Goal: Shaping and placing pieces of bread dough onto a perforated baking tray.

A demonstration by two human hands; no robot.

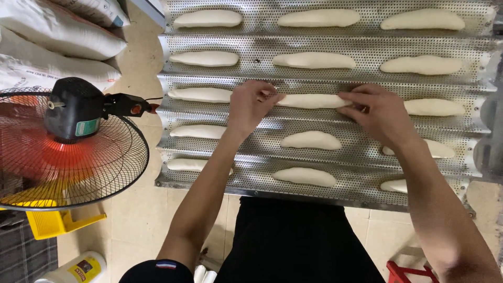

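White flour sacks (57, 36) lie stacked at far left, above a red fan (68, 147) with a green label on its motor; a white bottle (78, 268) with a yellow label stands lower left. My left hand (250, 105) and right hand (378, 112) pinch opposite ends of a dough loaf (313, 101) lying left-to-right in the middle groove of the perforated metal tray (361, 157).

My hands (250, 105) (380, 112) flank one dough piece (313, 101) in the tray's (325, 191) middle row; fan (68, 144) left, sacks (52, 42) behind it.
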